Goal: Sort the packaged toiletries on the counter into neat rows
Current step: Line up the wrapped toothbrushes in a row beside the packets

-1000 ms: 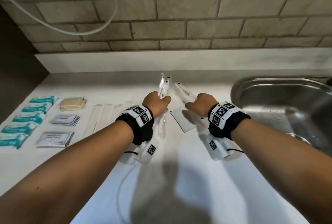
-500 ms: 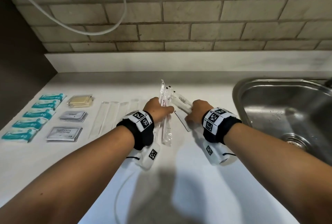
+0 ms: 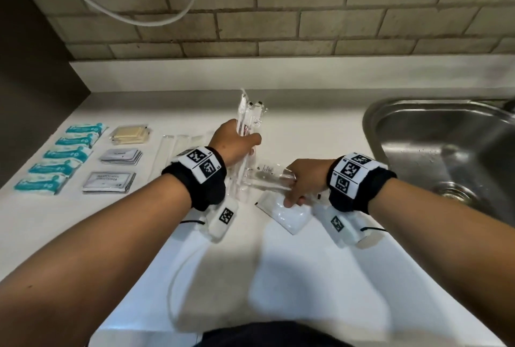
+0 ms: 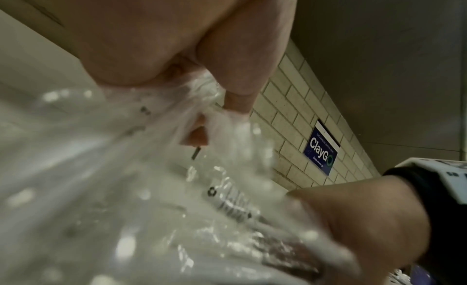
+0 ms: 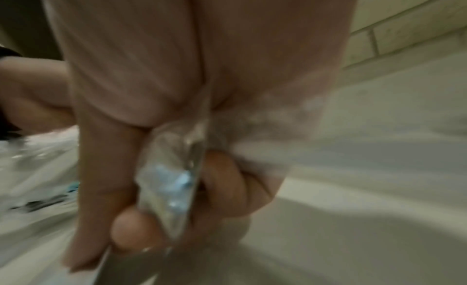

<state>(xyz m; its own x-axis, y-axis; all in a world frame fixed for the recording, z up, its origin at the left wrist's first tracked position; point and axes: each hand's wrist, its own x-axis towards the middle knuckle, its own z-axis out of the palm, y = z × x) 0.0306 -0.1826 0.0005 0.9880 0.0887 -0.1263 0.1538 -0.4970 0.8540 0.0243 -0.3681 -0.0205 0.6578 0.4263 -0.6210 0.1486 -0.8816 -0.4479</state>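
My left hand (image 3: 237,142) grips a bundle of clear-wrapped toothbrush packets (image 3: 248,112), held upright over the middle of the white counter (image 3: 195,249). In the left wrist view the clear wrappers (image 4: 151,169) fill the frame below the fingers. My right hand (image 3: 302,179) grips another clear packet (image 3: 267,179), which points left toward the bundle. In the right wrist view its fingers pinch the clear packet (image 5: 174,179). A white sachet (image 3: 284,214) lies on the counter under the right hand.
At the left stand a row of teal packets (image 3: 64,157), a yellow stack (image 3: 131,133), grey sachet stacks (image 3: 121,155) and a flat sachet (image 3: 108,182). Clear long packets (image 3: 172,146) lie beside them. A steel sink (image 3: 446,151) is at the right, a brick wall (image 3: 278,26) behind.
The right hand has drawn back toward me with a clear packet, now lying sideways. The left hand has kept its bundle upright. The camera has tilted down a little.
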